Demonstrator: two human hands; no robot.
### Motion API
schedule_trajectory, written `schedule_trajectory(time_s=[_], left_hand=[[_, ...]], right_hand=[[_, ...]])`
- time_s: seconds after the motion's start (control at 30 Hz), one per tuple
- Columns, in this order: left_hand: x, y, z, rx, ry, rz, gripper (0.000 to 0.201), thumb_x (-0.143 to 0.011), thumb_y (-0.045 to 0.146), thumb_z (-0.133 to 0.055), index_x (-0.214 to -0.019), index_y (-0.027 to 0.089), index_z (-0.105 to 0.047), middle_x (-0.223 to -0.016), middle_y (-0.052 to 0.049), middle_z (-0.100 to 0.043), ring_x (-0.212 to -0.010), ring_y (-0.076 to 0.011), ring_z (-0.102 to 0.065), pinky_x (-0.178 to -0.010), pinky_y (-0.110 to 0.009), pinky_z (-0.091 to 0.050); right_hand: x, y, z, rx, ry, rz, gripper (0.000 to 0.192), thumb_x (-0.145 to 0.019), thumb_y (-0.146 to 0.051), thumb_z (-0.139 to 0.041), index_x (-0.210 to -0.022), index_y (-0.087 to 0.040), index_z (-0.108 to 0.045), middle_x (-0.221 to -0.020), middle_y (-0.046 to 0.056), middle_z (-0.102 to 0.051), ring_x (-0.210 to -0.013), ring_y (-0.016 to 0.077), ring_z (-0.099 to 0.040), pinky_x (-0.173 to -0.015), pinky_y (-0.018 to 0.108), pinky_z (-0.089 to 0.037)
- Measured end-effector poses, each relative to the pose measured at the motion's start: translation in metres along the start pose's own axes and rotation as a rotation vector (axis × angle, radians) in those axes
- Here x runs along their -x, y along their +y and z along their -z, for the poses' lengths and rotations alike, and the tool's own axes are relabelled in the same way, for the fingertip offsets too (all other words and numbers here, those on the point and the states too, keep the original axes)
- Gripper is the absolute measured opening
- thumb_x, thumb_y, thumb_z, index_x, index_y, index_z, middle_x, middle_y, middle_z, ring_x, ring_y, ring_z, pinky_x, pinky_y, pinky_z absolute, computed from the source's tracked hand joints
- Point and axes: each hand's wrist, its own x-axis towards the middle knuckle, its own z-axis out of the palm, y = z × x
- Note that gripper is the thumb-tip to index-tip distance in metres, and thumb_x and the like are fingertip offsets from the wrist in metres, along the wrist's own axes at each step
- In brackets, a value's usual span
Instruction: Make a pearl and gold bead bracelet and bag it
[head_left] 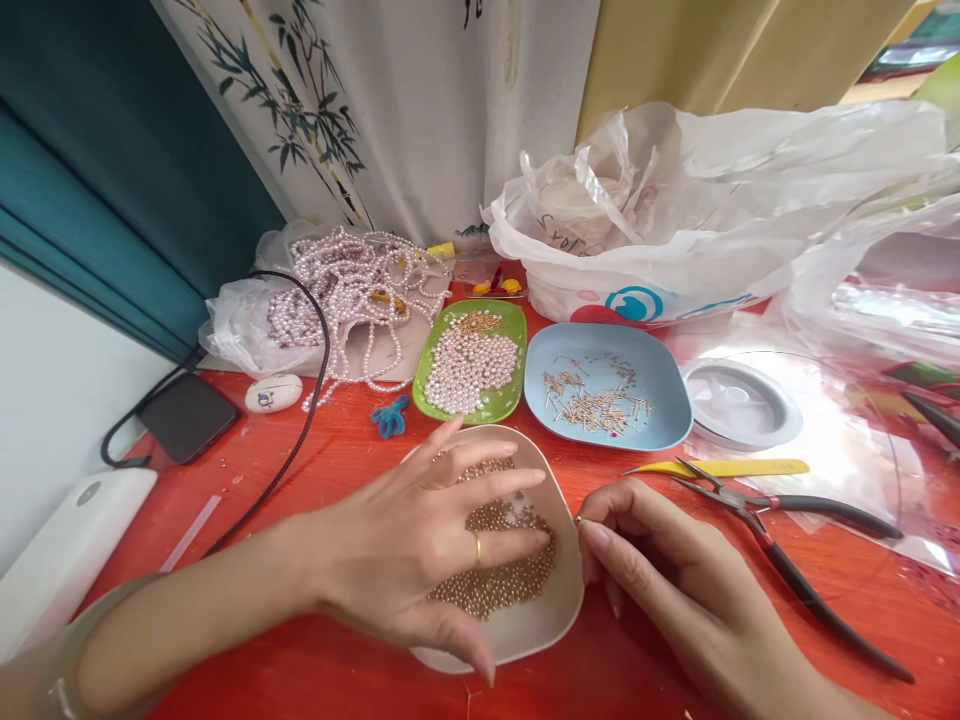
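Observation:
My left hand (442, 540) is spread flat over a cream tray (551, 635), with a gold ring on one finger. Small gold beads (487, 592) lie in that tray, partly hidden under the hand; its middle finger touches or hovers just over them. Beside the tray's right rim, my right hand (660, 570) is closed in a pinch of thumb and forefinger. A tiny gold piece (578, 519) shows at the fingertips; whether it is a bead or a pin's end is unclear.
Behind stand a green tray (422, 390) of pearl beads and a blue tray (667, 420) of metal pins. Yellow tweezers (750, 467) and pliers (765, 530) lie right. Strung pearls (352, 270), a black cable (319, 380), a blue clip (390, 416) and plastic bags (660, 270) surround them.

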Motion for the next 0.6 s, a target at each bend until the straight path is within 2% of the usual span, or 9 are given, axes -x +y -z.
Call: schedule_trajectory(time_s=[0.2,0.4,0.6], left_hand=[[-0.0024,0.0007,0.0011,0.005,-0.017,-0.006,0.059,-0.072,0.063,-0.043,-0.118,0.027,-0.048,-0.134,-0.007,-0.036,-0.123,-0.0333,-0.021,-0.098,-0.06,-0.01],[-0.0031,0.0013,0.0003,0.006,-0.037,-0.027,0.048,-0.079,0.056,-0.038,-0.117,0.029,-0.048,-0.132,-0.006,-0.038,-0.124,-0.0317,-0.02,-0.099,-0.058,-0.01],[0.0035,0.003,0.0017,-0.032,-0.025,0.017,0.042,-0.085,0.044,-0.036,-0.123,0.028,-0.041,-0.133,-0.004,-0.038,-0.125,-0.0301,-0.019,-0.1,-0.058,-0.006]], right_hand=[[0.0009,-0.0019,-0.001,-0.027,0.034,-0.014,0.018,-0.085,-0.028,-0.042,-0.07,-0.02,-0.047,-0.056,-0.004,-0.047,-0.048,0.0091,-0.041,-0.041,0.019,-0.036],[0.0008,-0.0009,-0.0008,-0.026,0.045,0.013,0.017,-0.086,-0.025,-0.041,-0.07,-0.02,-0.047,-0.056,-0.004,-0.046,-0.048,0.0087,-0.042,-0.042,0.019,-0.035],[-0.0004,0.0019,0.0008,-0.04,0.016,0.037,0.017,-0.087,-0.026,-0.04,-0.072,-0.021,-0.047,-0.056,-0.004,-0.048,-0.047,0.0085,-0.042,-0.041,0.019,-0.035]])
